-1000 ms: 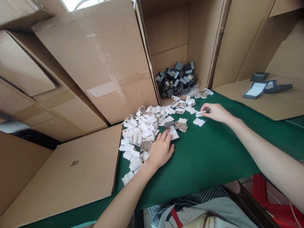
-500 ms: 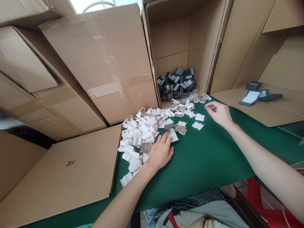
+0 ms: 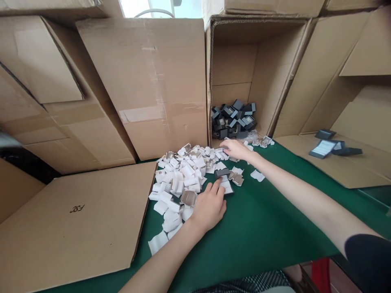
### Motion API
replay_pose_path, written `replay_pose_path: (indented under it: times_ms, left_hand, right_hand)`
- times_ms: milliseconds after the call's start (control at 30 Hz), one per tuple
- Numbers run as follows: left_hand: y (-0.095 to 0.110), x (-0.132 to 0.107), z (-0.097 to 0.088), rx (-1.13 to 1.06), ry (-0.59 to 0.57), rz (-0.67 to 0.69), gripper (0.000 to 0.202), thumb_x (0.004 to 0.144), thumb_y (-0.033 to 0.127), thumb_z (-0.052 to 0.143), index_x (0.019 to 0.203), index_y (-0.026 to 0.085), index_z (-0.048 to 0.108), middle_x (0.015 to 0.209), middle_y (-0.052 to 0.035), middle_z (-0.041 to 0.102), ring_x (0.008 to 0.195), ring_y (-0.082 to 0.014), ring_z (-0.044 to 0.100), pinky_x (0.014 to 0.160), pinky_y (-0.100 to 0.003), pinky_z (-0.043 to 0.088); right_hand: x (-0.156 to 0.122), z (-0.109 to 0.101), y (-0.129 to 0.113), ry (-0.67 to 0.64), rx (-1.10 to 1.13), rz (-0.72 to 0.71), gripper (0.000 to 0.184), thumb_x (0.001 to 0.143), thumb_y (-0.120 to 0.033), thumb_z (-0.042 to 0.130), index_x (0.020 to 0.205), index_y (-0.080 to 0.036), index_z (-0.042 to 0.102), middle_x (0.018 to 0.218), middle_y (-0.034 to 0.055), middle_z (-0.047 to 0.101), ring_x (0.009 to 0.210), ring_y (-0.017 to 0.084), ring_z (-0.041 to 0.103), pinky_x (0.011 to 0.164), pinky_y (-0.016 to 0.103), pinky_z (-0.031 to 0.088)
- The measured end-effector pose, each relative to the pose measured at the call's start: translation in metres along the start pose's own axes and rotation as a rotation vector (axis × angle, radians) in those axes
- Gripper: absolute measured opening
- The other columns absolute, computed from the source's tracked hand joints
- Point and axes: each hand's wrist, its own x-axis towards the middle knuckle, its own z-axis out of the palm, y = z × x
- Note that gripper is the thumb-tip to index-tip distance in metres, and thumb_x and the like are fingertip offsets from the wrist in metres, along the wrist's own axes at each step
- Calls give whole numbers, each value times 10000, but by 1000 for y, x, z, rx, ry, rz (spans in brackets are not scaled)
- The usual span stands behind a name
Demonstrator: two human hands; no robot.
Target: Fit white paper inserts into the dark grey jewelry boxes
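Note:
A heap of small white folded card pieces [image 3: 183,179] lies on the green table cover [image 3: 259,219]. My left hand [image 3: 209,205] rests at the heap's right edge, fingers stretched flat onto a small dark tray with a white insert [image 3: 226,185]. My right hand [image 3: 236,148] reaches far forward over the white pieces near the mouth of an open carton [image 3: 232,65]. Its fingers curl down among the pieces; whether they grip one is hidden. A pile of small dark boxes [image 3: 233,118] sits inside that carton.
Large cardboard boxes [image 3: 146,81] wall the back and left. A flat cardboard sheet [image 3: 79,219] lies at the left. At the right, a cardboard flap [image 3: 342,167] carries a few dark trays [image 3: 331,147]. Loose white pieces [image 3: 258,175] lie near my right forearm.
My right hand has let go of a white piece at the right and swung left and forward to the carton's mouth. The view tilted up. My left hand stayed on the dark tray.

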Motion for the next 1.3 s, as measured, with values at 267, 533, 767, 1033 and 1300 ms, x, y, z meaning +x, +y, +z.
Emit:
replay_pose_path:
  times_ms: [267,533,767,1033,1300]
  left_hand:
    - [0,0,2,-16,31,13,242,875,247,421,1078,151,513,1469,-88,379,1132,-267,506,849,-414,569]
    - [-3,2,2,116,48,41,202,900,176,392,1043,159,532,1456,-38,416,1013,-226,558,687,-359,589]
    - [-3,6,6,254,90,79,213,886,90,391,1023,166,535,1443,-10,440,941,-199,562,645,-324,565]
    - [-6,6,2,134,82,65,184,936,226,373,988,177,542,1416,-9,468,949,-195,562,697,-346,558]
    - [-13,6,-2,-365,393,-66,234,904,159,401,1092,212,529,1211,-81,537,1144,-177,518,968,-336,473]
  right_hand:
    - [11,17,-4,-33,48,59,232,739,-92,561,905,-180,698,939,81,716,948,254,643,898,375,447]
    - [-38,-7,-16,219,404,250,200,816,-198,459,922,-135,617,817,93,695,721,192,653,676,321,516]
    - [-96,-13,-43,253,1558,507,205,617,-181,701,802,-155,617,676,18,625,605,120,593,532,224,463]
    - [-102,-15,-52,213,1804,527,276,520,-63,666,780,-156,663,668,10,631,597,113,572,520,213,455]
    - [-105,-8,-65,118,1755,430,174,666,-195,713,805,-156,615,761,44,650,709,152,632,663,291,529]
